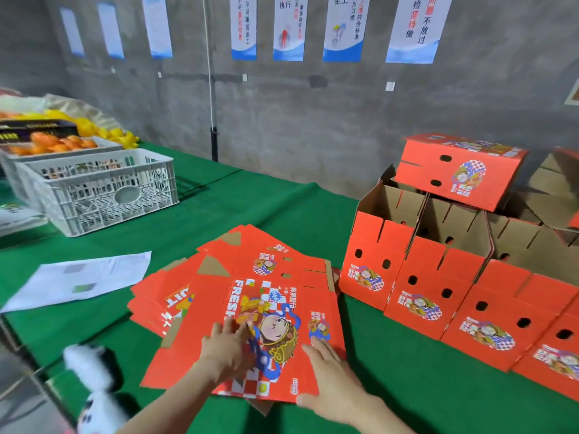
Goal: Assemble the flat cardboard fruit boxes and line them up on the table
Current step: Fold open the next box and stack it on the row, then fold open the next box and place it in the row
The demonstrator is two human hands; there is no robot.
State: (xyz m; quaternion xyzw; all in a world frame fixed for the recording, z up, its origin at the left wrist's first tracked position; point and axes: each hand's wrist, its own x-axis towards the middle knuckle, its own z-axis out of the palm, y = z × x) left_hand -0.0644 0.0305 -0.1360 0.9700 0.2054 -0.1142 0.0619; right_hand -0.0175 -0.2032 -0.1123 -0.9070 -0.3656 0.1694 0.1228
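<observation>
A fanned pile of flat red cardboard fruit boxes (pixel 266 261) lies on the green table (pixel 407 386) in front of me. The top flat box (pixel 194 333) shows a cartoon print. My left hand (pixel 225 349) presses flat on its middle, fingers spread and blurred. My right hand (pixel 332 377) rests on its near right corner, fingers straight, thumb along the near edge. To the right, several assembled red boxes (pixel 426 292) stand open-topped in a row running toward the near right. One more assembled box (pixel 460 170) sits tilted on top of them.
A white plastic crate (pixel 94 189) stands at the far left, with trays of oranges (pixel 53 142) behind it. A white paper sheet (pixel 87 277) lies left of the pile. A blurred black-and-white object (pixel 91 374) is at the near left table edge. A grey wall (pixel 313 120) closes the back.
</observation>
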